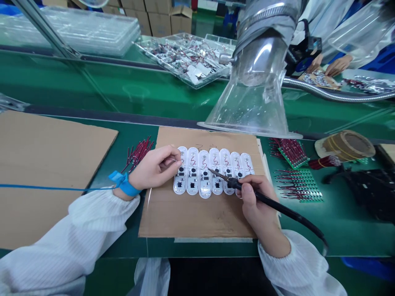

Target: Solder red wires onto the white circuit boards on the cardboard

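My right hand (258,201) is closed round the black handle of a soldering iron (277,209). The iron's tip points left, over the middle of a row of white oval circuit boards (205,187) with short red wires on them. From the pinched fingers of my left hand (162,166), a thin solder wire (194,167) runs right towards the tip; whether the two touch is too fine to tell. A blue wrist strap (126,183) circles my left wrist. Under the boards lies a cardboard sheet (191,218).
A clear fume hood (249,107) hangs above the boards. Dark red wires (140,153) lie left; wired green boards (300,185), a tape roll (345,146) and a wire bundle (324,162) lie right. Behind stands a parts tray (197,80). Another person's hands (338,65) work far right.
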Tool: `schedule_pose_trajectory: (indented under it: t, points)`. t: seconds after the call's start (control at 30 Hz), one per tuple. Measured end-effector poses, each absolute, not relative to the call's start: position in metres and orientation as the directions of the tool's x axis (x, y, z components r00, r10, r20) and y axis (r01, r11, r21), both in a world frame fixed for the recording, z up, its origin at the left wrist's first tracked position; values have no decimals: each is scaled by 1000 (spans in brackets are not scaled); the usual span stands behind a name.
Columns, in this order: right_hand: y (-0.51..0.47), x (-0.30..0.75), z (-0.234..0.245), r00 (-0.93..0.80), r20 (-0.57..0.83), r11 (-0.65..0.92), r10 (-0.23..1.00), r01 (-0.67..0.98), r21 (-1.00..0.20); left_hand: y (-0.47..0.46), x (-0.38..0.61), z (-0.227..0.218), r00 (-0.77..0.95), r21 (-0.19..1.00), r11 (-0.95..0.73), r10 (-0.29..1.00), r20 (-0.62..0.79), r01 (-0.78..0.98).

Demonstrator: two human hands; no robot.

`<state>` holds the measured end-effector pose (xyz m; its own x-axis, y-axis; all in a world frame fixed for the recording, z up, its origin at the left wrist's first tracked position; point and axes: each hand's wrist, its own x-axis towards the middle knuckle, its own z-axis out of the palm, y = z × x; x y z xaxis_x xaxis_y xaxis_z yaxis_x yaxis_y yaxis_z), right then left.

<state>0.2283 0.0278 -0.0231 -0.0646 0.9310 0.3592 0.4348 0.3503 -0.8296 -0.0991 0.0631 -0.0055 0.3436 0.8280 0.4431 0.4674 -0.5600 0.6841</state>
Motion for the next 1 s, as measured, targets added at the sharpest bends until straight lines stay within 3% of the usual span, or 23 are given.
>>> schedule_pose_trajectory:
  t: [0.63,0.83,1.0]
  points:
    - [29,226,-16,-221,379,436,898,553,-710,63,-100,-5,370,639,-594,804,465,488]
    - [28,218,-4,-180,404,437,897,508,-743,66,-111,6,282,637,-565,821,497,524]
    - [34,203,-5,-172,335,375,926,494,-784,67,-111,1,311,662,-558,829,465,500]
